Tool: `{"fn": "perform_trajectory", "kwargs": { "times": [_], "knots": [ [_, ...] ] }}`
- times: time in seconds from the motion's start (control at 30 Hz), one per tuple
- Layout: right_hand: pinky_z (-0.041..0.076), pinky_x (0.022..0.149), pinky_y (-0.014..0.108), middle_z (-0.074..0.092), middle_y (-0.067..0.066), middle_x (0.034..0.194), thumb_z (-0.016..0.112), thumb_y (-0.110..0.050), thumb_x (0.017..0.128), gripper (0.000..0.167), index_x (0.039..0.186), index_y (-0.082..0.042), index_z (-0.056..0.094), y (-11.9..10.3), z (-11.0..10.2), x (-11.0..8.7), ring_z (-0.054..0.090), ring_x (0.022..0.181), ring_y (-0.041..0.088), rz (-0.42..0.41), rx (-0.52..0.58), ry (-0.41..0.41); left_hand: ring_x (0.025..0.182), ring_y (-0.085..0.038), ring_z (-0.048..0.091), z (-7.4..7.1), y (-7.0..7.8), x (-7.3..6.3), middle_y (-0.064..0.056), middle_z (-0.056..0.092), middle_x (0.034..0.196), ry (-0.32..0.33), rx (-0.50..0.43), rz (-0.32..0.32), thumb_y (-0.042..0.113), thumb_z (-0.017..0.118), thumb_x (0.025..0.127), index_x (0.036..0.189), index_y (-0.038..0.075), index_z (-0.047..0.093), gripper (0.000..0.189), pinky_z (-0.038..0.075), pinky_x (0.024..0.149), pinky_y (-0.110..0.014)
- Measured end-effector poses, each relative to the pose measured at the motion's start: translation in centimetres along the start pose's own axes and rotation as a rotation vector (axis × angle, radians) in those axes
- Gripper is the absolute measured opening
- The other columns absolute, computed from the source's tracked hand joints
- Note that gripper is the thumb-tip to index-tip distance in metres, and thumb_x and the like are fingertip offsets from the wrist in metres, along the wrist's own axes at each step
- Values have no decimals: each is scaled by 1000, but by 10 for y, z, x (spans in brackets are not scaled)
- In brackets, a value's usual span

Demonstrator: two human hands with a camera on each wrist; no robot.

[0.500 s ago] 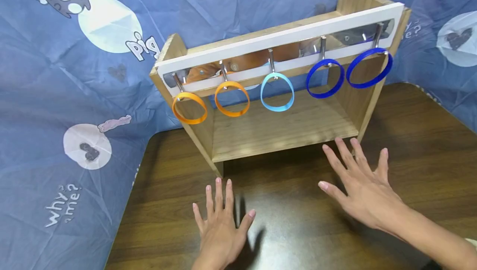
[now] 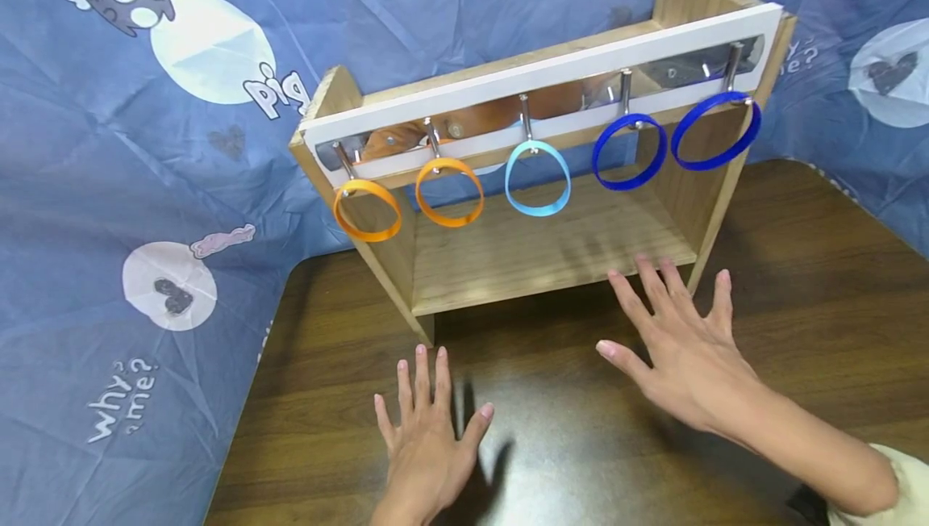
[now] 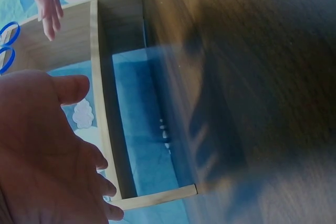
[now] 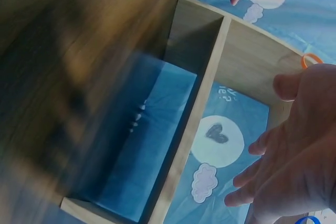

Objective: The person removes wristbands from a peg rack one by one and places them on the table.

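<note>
Five-fingered and spread, my left hand (image 2: 427, 449) hovers over the table near the front left corner of a wooden rack (image 2: 544, 248), holding nothing. My right hand (image 2: 685, 352) is likewise spread and holds nothing, in front of the rack's right side. Rings hang from metal hooks along the rack's white front strip (image 2: 544, 78): a left orange ring (image 2: 395, 223), a second orange ring (image 2: 475, 211), a light blue ring (image 2: 537, 210), a dark blue ring (image 2: 631, 185) and another dark blue ring (image 2: 714, 163) at the far right. Neither hand touches a ring.
The rack stands on a dark brown wooden table (image 2: 312, 429), with a shelf board (image 2: 508, 268) low inside it. Behind and beside the table hangs blue printed cloth (image 2: 196, 155). A pale sleeve (image 2: 889, 486) shows on the right arm.
My right hand has moved left and slightly up toward the rack's shelf edge, fingers still spread. My left hand has barely moved. The rings hang as before.
</note>
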State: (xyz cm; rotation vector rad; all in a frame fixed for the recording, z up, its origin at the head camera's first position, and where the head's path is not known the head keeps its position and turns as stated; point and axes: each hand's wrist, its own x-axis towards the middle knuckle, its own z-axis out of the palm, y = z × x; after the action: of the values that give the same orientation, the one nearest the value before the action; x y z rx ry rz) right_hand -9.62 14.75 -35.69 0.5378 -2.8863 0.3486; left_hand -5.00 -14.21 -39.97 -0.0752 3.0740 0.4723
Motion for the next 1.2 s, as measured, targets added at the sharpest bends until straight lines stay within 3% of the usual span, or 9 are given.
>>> {"fn": "perform_trajectory", "kwargs": {
  "times": [0.57, 0.7, 0.9, 1.2],
  "knots": [
    [-18, 103, 67, 5, 18, 159, 39, -59, 97, 77, 155, -21, 5, -8, 1, 9, 14, 141, 43, -34, 31, 9, 146, -26, -12, 1, -2, 1, 1, -12, 160, -9, -12, -4, 70, 39, 91, 155, 26, 2, 86, -7, 110, -64],
    [-13, 104, 69, 9, 20, 158, 40, -59, 98, 77, 155, -21, 6, -8, 2, 14, 14, 140, 44, -49, 88, -13, 146, -26, -12, 0, -2, 0, 2, -12, 160, -10, -20, -2, 71, 37, 91, 154, 27, 1, 86, -9, 110, -63],
    [-4, 107, 67, 5, 15, 160, 41, -56, 98, 74, 155, -20, 10, -11, 3, 21, 10, 141, 43, -78, 227, -45, 146, -27, -11, -3, -1, -1, 2, -11, 160, 3, -49, 5, 62, 47, 92, 155, 27, 4, 84, -9, 109, -63],
    [18, 102, 56, 15, 11, 158, 48, -49, 98, 69, 154, -23, 18, -20, 7, 34, 15, 139, 34, -103, 422, -5, 146, -28, -9, -5, -2, 0, -3, -7, 161, -14, -86, 0, 63, 45, 92, 155, 23, 6, 84, -9, 109, -63]
  ]
}}
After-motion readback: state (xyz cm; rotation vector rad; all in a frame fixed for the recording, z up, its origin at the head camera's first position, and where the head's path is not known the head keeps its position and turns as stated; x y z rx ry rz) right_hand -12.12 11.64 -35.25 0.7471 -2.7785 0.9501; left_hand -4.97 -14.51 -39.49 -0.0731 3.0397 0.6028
